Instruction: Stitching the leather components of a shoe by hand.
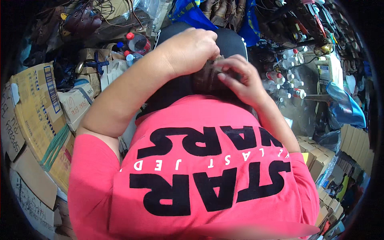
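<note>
A dark brown leather piece (pixel 205 80), perhaps part of a shoe, rests in my lap against black cloth. My left hand (pixel 195 50) is closed at its upper edge, the back of the hand turned up, so the fingertips are hidden. At the right side of the leather is my right hand (pixel 242 76), with bent fingers and a gap between thumb and forefinger. Its fingertips are close to the leather; nothing can be made out between them.
Brown leather shoes (pixel 220 16) stand in a blue bag (pixel 186 18) ahead. Plastic bottles with red caps (pixel 139 43) are at left, above cardboard boxes (pixel 40 100). Several small bottles (pixel 286 80) stand on the floor at right, near a light-blue cloth or bag (pixel 346 106).
</note>
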Action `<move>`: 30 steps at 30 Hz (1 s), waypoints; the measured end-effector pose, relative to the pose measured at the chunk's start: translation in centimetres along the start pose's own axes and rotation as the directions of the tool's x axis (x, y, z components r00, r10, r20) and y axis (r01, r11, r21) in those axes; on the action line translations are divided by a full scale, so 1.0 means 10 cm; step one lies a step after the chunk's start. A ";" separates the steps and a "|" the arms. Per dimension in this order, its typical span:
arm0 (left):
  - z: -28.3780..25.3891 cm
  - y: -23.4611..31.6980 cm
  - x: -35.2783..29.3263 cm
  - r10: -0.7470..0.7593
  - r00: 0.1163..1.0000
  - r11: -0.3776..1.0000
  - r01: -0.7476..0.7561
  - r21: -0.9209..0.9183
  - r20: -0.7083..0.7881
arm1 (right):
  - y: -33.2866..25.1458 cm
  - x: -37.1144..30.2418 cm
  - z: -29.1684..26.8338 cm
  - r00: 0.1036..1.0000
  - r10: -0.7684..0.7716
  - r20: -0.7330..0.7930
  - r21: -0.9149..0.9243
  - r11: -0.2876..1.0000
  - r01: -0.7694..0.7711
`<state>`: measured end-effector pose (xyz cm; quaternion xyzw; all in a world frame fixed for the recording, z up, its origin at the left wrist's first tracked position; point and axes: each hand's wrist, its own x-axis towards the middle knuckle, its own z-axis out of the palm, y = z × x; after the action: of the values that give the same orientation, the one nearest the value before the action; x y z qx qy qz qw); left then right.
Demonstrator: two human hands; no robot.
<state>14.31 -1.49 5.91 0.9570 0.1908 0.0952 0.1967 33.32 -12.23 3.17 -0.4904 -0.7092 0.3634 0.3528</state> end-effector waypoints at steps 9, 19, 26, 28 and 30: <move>0.19 0.43 0.15 0.119 0.953 0.930 -0.205 0.305 0.279 | 0.20 -0.18 -0.37 0.942 0.239 -0.235 -0.022 0.968 -0.251; 0.08 0.43 -0.02 0.343 0.938 0.898 -0.341 0.277 0.042 | 0.29 0.15 0.05 0.993 0.114 -0.031 -0.560 0.821 -0.112; 0.11 0.37 -0.10 0.282 0.959 0.939 -0.275 0.208 -0.004 | 0.40 0.40 0.20 0.995 0.091 -0.052 -0.555 0.825 -0.104; 0.18 0.25 -0.18 0.224 0.954 0.970 -0.199 0.140 -0.198 | 0.29 0.41 0.19 0.992 0.094 -0.083 -0.525 0.842 -0.124; 0.17 0.21 -0.32 0.200 0.925 0.980 -0.181 0.088 -0.323 | 0.22 0.36 0.12 0.961 0.277 -0.016 -0.568 0.789 -0.236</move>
<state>12.55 -5.17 4.93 0.9467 0.1298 0.2671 0.1245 32.25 -8.43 1.23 -0.6515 -0.7231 0.1985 0.1149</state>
